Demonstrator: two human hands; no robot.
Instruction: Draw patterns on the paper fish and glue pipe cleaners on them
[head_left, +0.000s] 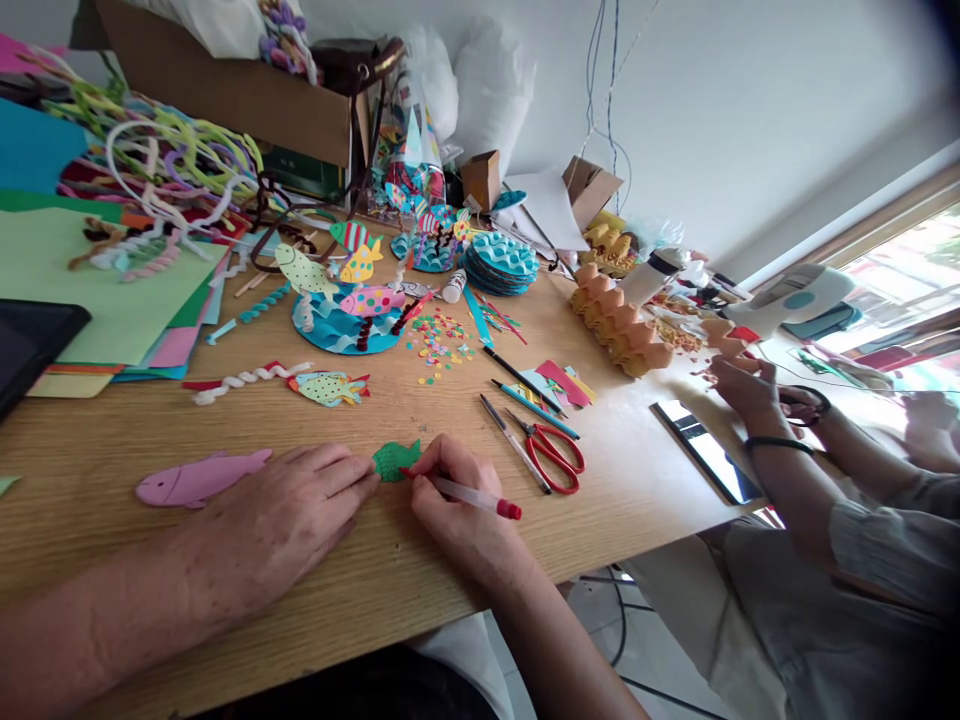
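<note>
My right hand is closed round a red marker pen, its tip at the tail side of a small green paper fish. The fish lies flat on the wooden table and bears dark scale lines. Flat with its fingers stretched out, my left hand touches the fish's left end with the fingertips. Beside that hand lies a pink paper fish, partly covered by it. Farther back rests a spotted, pale-green paper fish next to a twisted red and white pipe cleaner.
Red-handled scissors and several pens lie to the right. Behind stand a blue fish display, confetti and stacked blue discs. Coloured paper covers the left. At right, a co-worker's hands work near egg cartons.
</note>
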